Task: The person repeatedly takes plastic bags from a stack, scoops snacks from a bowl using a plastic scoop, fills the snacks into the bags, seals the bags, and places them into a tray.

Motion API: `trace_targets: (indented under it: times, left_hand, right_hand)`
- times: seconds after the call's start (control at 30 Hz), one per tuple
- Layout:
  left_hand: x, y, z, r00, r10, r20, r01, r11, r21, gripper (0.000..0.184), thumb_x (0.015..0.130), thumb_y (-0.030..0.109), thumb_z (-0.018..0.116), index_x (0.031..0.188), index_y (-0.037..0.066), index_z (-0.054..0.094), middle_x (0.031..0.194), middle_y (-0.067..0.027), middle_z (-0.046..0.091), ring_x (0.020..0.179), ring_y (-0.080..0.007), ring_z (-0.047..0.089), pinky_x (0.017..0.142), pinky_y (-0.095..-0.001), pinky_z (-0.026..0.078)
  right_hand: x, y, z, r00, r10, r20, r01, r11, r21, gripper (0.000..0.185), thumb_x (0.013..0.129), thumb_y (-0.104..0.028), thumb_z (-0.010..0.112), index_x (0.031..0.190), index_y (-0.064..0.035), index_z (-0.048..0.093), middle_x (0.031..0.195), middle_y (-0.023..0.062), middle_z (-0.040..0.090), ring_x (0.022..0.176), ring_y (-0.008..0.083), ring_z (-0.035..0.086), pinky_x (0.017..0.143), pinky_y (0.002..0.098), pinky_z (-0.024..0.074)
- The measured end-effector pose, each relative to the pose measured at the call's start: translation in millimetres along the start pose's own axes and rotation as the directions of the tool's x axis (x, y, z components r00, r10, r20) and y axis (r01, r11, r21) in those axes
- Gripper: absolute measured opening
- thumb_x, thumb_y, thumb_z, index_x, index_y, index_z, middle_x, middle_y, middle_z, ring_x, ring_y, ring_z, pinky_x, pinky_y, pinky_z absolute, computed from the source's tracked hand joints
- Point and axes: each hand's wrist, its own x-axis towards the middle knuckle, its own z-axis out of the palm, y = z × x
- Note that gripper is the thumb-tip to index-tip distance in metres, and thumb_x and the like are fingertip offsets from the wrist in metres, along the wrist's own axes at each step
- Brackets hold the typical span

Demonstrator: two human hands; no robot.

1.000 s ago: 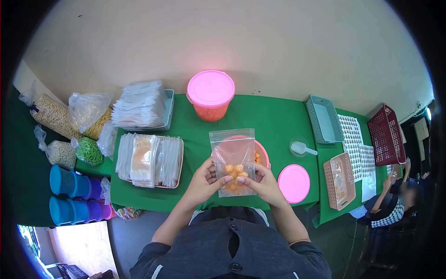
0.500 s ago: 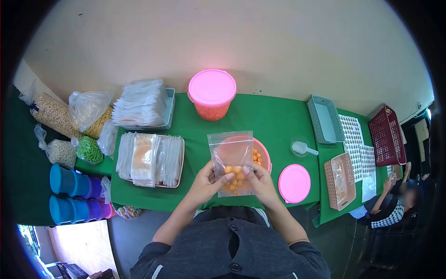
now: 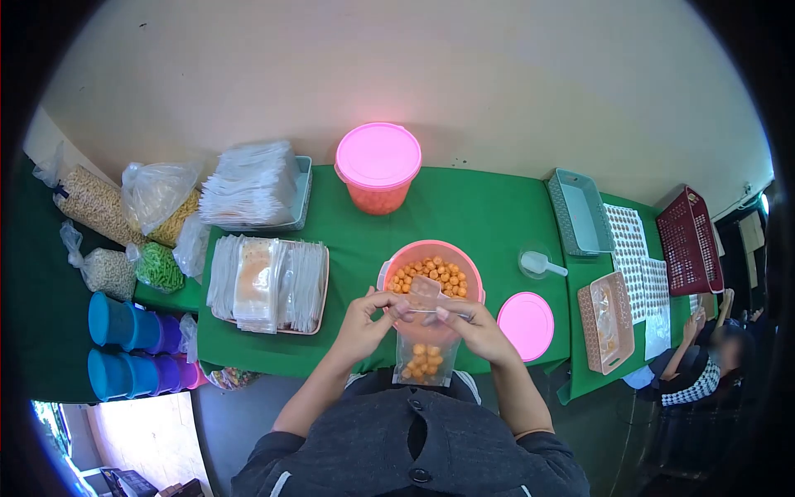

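No readable text; printed sheets (image 3: pixel 627 248) bear marks too small.

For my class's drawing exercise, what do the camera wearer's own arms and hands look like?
Dark charcoal sleeves end at about the elbows, leaving both forearms bare. The left hand and right hand wear no gloves.

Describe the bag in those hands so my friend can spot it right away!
Find the green table, then the open pink tub on it. Over the tub's near edge, the left hand and right hand pinch a clear bag. Orange balls bunched near its bottom set it apart from the bags packed in the tray to the left.
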Motion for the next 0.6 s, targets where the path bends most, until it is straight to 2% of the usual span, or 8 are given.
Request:
trace_targets:
  times: [0.13,0.2,0.27,0.33,0.4,0.47,0.5,0.6]
  left_hand:
    - [-1.1,-13.0,-10.1,0.995,-0.054,0.084,0.062,0.994,-0.092,0.023,0.099,0.022,0.055,0.096,0.006,0.071,0.092,-0.0041,0.072,0.095,-0.0158,0.065,0.098,-0.0352,0.043]
    - [-0.4,-28.2,-32.6,0.971,-0.025,-0.238,0.023,1.000,-0.008,0.024,0.097,0.024,0.056,0.097,0.005,0.071,0.094,-0.0071,0.072,0.097,-0.0206,0.066,0.097,-0.0351,0.044]
    - [-12.4,-23.0,-74.7,0.858,0.100,-0.504,0.119,0.916,0.384,0.024,0.094,0.022,0.060,0.110,0.006,0.066,0.113,-0.0106,0.067,0.110,-0.0275,0.061,0.103,-0.0469,0.039]
    - [-30.2,-42.8,-108.5,0.728,0.209,-0.653,0.447,0.578,0.683,0.039,0.089,0.023,0.066,0.124,0.009,0.058,0.132,-0.0146,0.056,0.125,-0.0326,0.050,0.107,-0.0630,0.030]
    - [-54.7,-83.3,-139.1,0.643,0.180,-0.744,0.667,0.346,0.660,0.053,0.086,0.026,0.068,0.134,0.012,0.050,0.143,-0.0175,0.045,0.134,-0.0348,0.040,0.105,-0.0739,0.020]
    - [-70.5,-105.0,-158.8,0.644,0.025,-0.765,0.687,0.421,0.592,0.055,0.086,0.027,0.069,0.135,0.012,0.050,0.144,-0.0193,0.044,0.134,-0.0369,0.041,0.106,-0.0724,0.021]
    - [-75.2,-111.3,-162.1,0.642,-0.128,-0.756,0.706,0.483,0.518,0.057,0.085,0.028,0.070,0.136,0.012,0.049,0.144,-0.0212,0.043,0.134,-0.0391,0.041,0.106,-0.0710,0.022]
    - [-76.8,-118.3,-162.5,0.678,-0.092,-0.729,0.650,0.538,0.536,0.063,0.084,0.027,0.071,0.140,0.013,0.047,0.147,-0.0222,0.040,0.135,-0.0411,0.039,0.110,-0.0648,0.025]
  right_hand:
    - [-14.1,1.4,-31.6,0.996,0.088,0.020,-0.085,0.990,-0.108,0.043,0.104,-0.034,0.043,0.116,0.0000,0.066,0.108,0.0074,0.068,0.100,0.0172,0.061,0.094,0.0318,0.0452]
    - [-32.2,30.5,-81.7,0.917,-0.161,-0.364,0.124,0.985,-0.122,0.045,0.105,-0.034,0.039,0.124,-0.0022,0.062,0.113,0.0087,0.066,0.102,0.0161,0.060,0.093,0.0326,0.0459]
    - [-58.4,26.9,-132.6,0.598,-0.075,-0.798,0.020,0.997,-0.079,0.044,0.102,-0.036,0.045,0.123,-0.0011,0.062,0.116,0.0116,0.065,0.105,0.0200,0.059,0.096,0.0345,0.0447]
    - [-114.1,110.2,-240.8,0.275,0.124,-0.953,0.092,0.984,0.155,0.039,0.100,-0.029,0.052,0.125,0.0004,0.058,0.118,0.0124,0.059,0.097,0.0204,0.059,0.087,0.0320,0.0487]
    - [-168.1,182.3,-314.9,-0.013,0.185,-0.983,0.296,0.939,0.174,0.040,0.098,-0.019,0.054,0.131,0.0040,0.051,0.114,0.0167,0.057,0.095,0.0260,0.062,0.083,0.0355,0.0562]
    - [-219.5,265.9,-374.2,-0.202,0.284,-0.937,0.526,0.839,0.141,0.043,0.097,-0.015,0.052,0.132,0.0100,0.044,0.117,0.0208,0.054,0.099,0.0329,0.062,0.086,0.0432,0.0589]
    - [-236.9,287.3,-376.8,-0.188,0.323,-0.927,0.562,0.810,0.169,0.046,0.099,-0.019,0.050,0.132,0.0119,0.043,0.121,0.0227,0.053,0.105,0.0347,0.060,0.092,0.0432,0.0568]
    - [-253.3,298.7,-344.2,-0.149,0.375,-0.915,0.628,0.751,0.205,0.053,0.102,-0.028,0.046,0.136,0.0107,0.038,0.131,0.0255,0.048,0.117,0.0368,0.054,0.101,0.0420,0.0516]
